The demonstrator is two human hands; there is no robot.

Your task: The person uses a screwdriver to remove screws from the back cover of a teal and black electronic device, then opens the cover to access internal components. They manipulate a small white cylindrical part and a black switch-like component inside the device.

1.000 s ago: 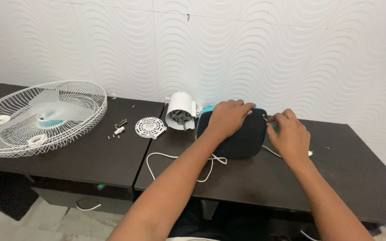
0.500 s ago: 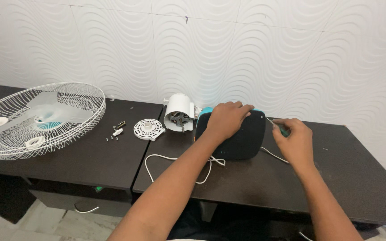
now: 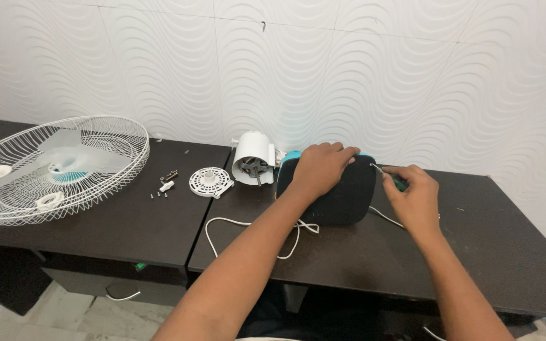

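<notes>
A dark rounded fan base (image 3: 342, 196) with a teal rim stands on edge on the dark table (image 3: 374, 259). My left hand (image 3: 319, 167) lies flat over its top left, gripping it. Just right of the base, my right hand (image 3: 414, 199) is closed on a green-handled screwdriver (image 3: 392, 178) whose thin shaft points at the base's upper right edge. A white motor housing (image 3: 252, 159) lies just left of the base. A white power cord (image 3: 254, 228) loops on the table in front of it.
A white wire fan guard (image 3: 52, 167) holding pale fan blades and white caps lies at the left. A round white vented cover (image 3: 210, 182) and a few small screws and parts (image 3: 165, 186) sit between guard and motor. A wavy white wall stands behind.
My right hand has shifted slightly left, bringing the screwdriver tip to the base's upper right edge. My left hand stays on the base. The camera view has dropped a little.
</notes>
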